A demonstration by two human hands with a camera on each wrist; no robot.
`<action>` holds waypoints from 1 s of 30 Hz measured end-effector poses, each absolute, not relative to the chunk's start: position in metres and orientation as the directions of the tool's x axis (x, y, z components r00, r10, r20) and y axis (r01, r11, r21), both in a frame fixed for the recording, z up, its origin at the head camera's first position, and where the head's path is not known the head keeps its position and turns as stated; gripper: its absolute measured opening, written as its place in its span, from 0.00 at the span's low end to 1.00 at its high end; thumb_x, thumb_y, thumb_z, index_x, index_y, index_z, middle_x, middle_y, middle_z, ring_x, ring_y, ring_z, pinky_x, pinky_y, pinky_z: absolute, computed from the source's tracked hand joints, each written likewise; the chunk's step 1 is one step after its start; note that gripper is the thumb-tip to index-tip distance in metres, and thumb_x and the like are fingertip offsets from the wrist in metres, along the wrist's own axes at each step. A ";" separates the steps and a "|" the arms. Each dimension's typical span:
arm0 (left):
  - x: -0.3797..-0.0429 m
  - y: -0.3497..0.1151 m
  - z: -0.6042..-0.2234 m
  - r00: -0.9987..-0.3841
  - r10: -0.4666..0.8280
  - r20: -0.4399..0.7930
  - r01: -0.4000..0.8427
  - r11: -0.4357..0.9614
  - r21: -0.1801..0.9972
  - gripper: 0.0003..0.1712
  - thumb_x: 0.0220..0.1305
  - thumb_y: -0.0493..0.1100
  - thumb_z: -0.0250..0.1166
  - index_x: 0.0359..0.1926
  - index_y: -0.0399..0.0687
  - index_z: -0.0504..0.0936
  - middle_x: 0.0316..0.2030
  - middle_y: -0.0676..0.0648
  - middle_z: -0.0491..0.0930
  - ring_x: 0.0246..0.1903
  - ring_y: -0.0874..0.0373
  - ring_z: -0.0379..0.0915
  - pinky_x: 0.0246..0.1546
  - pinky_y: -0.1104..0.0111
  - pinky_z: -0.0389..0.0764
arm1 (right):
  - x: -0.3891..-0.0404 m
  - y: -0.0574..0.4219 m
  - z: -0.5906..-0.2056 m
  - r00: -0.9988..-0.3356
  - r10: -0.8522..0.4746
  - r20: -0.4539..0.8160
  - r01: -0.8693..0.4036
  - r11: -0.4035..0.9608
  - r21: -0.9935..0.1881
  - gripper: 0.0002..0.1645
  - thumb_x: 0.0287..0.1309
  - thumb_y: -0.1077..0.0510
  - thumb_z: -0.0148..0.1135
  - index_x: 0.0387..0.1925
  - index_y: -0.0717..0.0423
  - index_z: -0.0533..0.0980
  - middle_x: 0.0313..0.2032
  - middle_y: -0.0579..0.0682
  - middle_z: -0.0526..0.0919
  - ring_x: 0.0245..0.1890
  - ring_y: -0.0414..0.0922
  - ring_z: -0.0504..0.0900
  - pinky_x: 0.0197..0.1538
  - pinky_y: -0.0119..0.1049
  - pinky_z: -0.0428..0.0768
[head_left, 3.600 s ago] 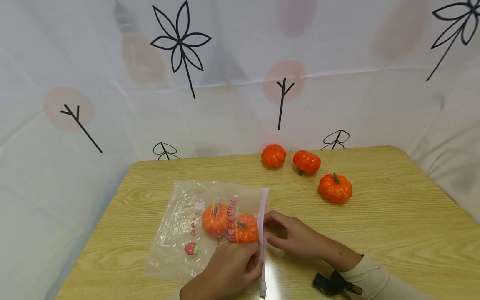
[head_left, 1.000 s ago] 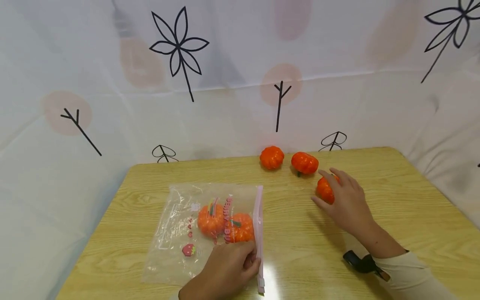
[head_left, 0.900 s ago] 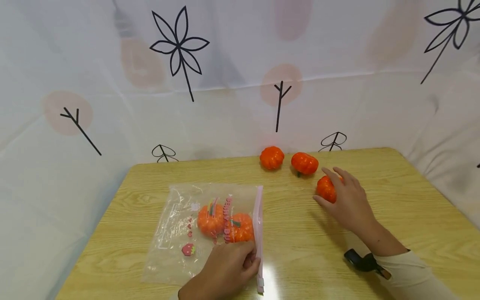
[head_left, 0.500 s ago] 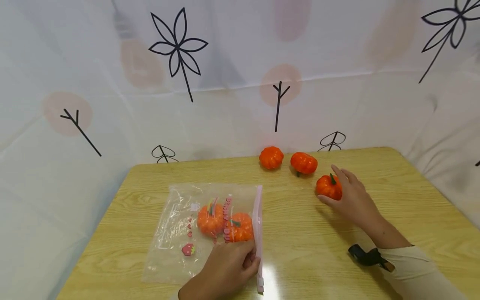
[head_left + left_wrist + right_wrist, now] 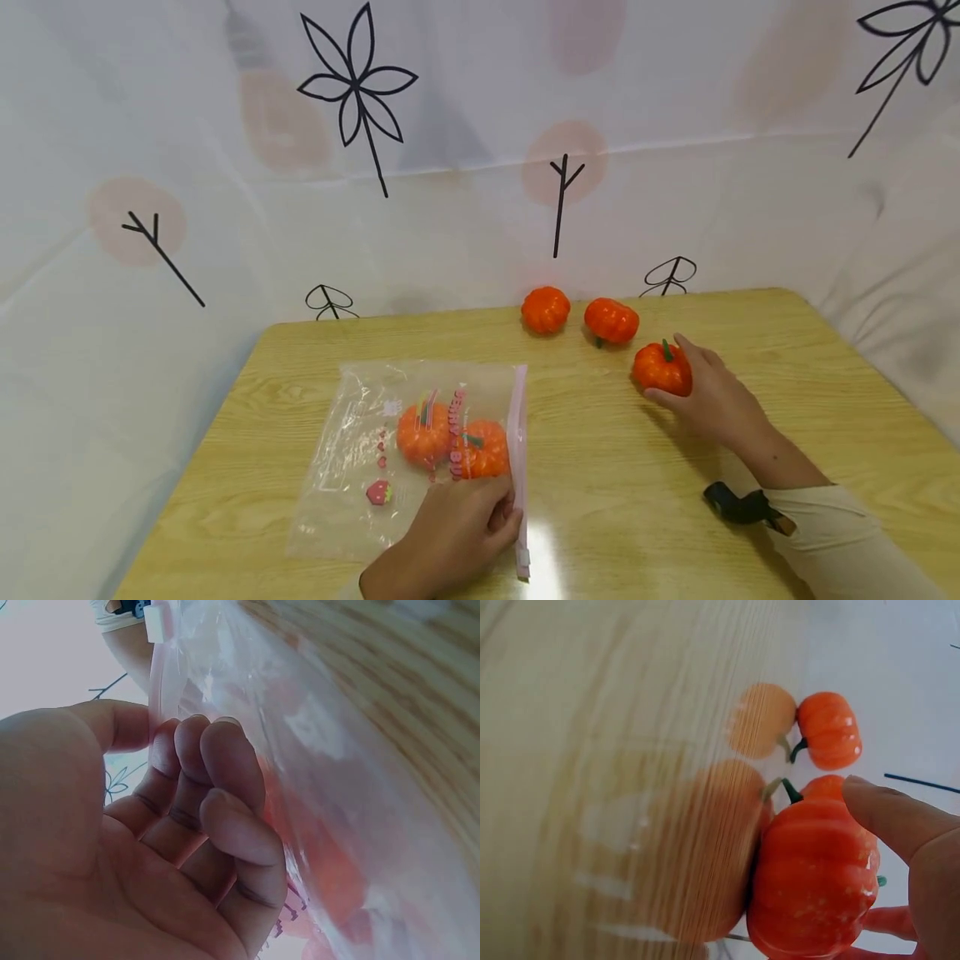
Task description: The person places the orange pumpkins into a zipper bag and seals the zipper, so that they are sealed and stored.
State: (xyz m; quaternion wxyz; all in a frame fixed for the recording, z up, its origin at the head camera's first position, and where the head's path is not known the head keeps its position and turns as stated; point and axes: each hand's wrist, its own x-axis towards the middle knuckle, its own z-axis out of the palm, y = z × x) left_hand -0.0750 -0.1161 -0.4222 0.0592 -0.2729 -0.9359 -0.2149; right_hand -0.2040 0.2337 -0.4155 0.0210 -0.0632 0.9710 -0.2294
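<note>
My left hand pinches the pink zip edge of a clear plastic zip bag, with thumb and fingertips meeting at that strip in the left wrist view. Inside the flat bag lie two orange toy pumpkins, one deeper in and the other by the opening. Toward the right, my right hand is around a third toy pumpkin, thumb in front and fingers behind. Its green stem points up in the head view. The right wrist view shows this pumpkin low over the tabletop, fingers partly hidden behind it.
Two more toy pumpkins, one at the back edge and one lying tipped, sit on the wooden table. A patterned white cloth hangs behind. A black device is at the right wrist.
My right hand has left the bag's opening and reached right to the third pumpkin, then drawn around its right side. The left hand keeps its pinch on the bag.
</note>
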 end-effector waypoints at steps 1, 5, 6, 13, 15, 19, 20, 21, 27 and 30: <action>-0.075 -0.116 -0.422 -0.845 0.485 0.224 0.534 0.759 0.372 0.14 0.63 0.48 0.64 0.23 0.61 0.69 0.17 0.67 0.58 0.17 0.77 0.51 0.18 0.80 0.53 | -0.204 0.234 -0.415 -0.991 -0.132 -0.012 -0.113 0.888 -0.446 0.66 0.57 0.32 0.65 0.77 0.64 0.42 0.68 0.81 0.54 0.61 0.80 0.63 0.54 0.75 0.69; -0.076 -0.115 -0.419 -0.851 0.486 0.198 0.524 0.759 0.387 0.14 0.64 0.49 0.64 0.23 0.60 0.70 0.17 0.66 0.59 0.16 0.76 0.51 0.18 0.79 0.53 | -0.204 0.233 -0.415 -0.992 -0.126 -0.014 -0.107 0.893 -0.436 0.62 0.58 0.33 0.64 0.75 0.68 0.48 0.68 0.79 0.55 0.60 0.78 0.66 0.55 0.73 0.70; -0.076 -0.115 -0.419 -0.851 0.487 0.196 0.524 0.759 0.388 0.14 0.64 0.49 0.64 0.23 0.60 0.70 0.17 0.66 0.59 0.16 0.76 0.51 0.18 0.79 0.53 | -0.204 0.233 -0.414 -0.992 -0.125 -0.012 -0.107 0.895 -0.434 0.60 0.59 0.33 0.64 0.74 0.68 0.50 0.67 0.78 0.56 0.59 0.77 0.66 0.55 0.72 0.70; -0.076 -0.115 -0.417 -0.856 0.487 0.176 0.514 0.760 0.398 0.13 0.64 0.49 0.63 0.24 0.61 0.70 0.17 0.66 0.59 0.16 0.76 0.52 0.18 0.79 0.54 | -0.202 0.229 -0.415 -0.987 -0.159 0.022 -0.152 0.882 -0.446 0.53 0.60 0.37 0.65 0.71 0.68 0.57 0.66 0.76 0.60 0.60 0.75 0.67 0.59 0.71 0.69; -0.076 -0.115 -0.417 -0.857 0.486 0.171 0.511 0.761 0.400 0.13 0.64 0.49 0.63 0.24 0.61 0.70 0.17 0.66 0.59 0.16 0.76 0.52 0.18 0.79 0.54 | -0.202 0.228 -0.415 -0.986 -0.168 0.019 -0.158 0.877 -0.453 0.52 0.61 0.38 0.65 0.71 0.68 0.57 0.66 0.76 0.60 0.61 0.76 0.67 0.59 0.71 0.68; -0.076 -0.115 -0.417 -0.858 0.486 0.164 0.509 0.763 0.399 0.13 0.64 0.49 0.63 0.24 0.60 0.70 0.17 0.66 0.59 0.17 0.75 0.52 0.19 0.79 0.55 | -0.201 0.227 -0.415 -0.982 -0.190 0.011 -0.172 0.866 -0.470 0.51 0.61 0.40 0.65 0.71 0.67 0.57 0.65 0.79 0.62 0.61 0.76 0.67 0.59 0.71 0.69; -0.076 -0.115 -0.417 -0.859 0.486 0.163 0.508 0.764 0.398 0.13 0.64 0.49 0.63 0.24 0.60 0.70 0.17 0.66 0.59 0.16 0.75 0.52 0.19 0.79 0.54 | -0.201 0.226 -0.414 -0.981 -0.196 0.009 -0.177 0.863 -0.473 0.51 0.61 0.40 0.66 0.71 0.67 0.57 0.64 0.79 0.63 0.60 0.75 0.68 0.58 0.71 0.69; -0.076 -0.115 -0.417 -0.859 0.486 0.158 0.506 0.765 0.399 0.13 0.64 0.49 0.63 0.24 0.60 0.70 0.17 0.66 0.59 0.16 0.75 0.52 0.19 0.79 0.54 | -0.201 0.226 -0.414 -0.979 -0.203 0.006 -0.181 0.860 -0.477 0.50 0.61 0.40 0.66 0.71 0.67 0.58 0.64 0.79 0.64 0.60 0.75 0.68 0.58 0.71 0.69; -0.076 -0.115 -0.417 -0.862 0.482 0.155 0.501 0.767 0.400 0.14 0.64 0.49 0.63 0.24 0.61 0.69 0.16 0.66 0.59 0.16 0.75 0.52 0.19 0.78 0.54 | -0.198 0.220 -0.412 -0.970 -0.244 -0.004 -0.211 0.847 -0.489 0.48 0.61 0.42 0.66 0.71 0.64 0.58 0.64 0.76 0.66 0.61 0.72 0.70 0.59 0.70 0.70; -0.076 -0.115 -0.418 -0.862 0.483 0.153 0.501 0.767 0.400 0.14 0.64 0.49 0.63 0.24 0.61 0.69 0.16 0.66 0.59 0.16 0.75 0.52 0.18 0.78 0.54 | -0.195 0.218 -0.411 -0.965 -0.263 -0.001 -0.230 0.844 -0.484 0.48 0.60 0.42 0.67 0.71 0.63 0.59 0.64 0.75 0.67 0.61 0.71 0.71 0.59 0.69 0.70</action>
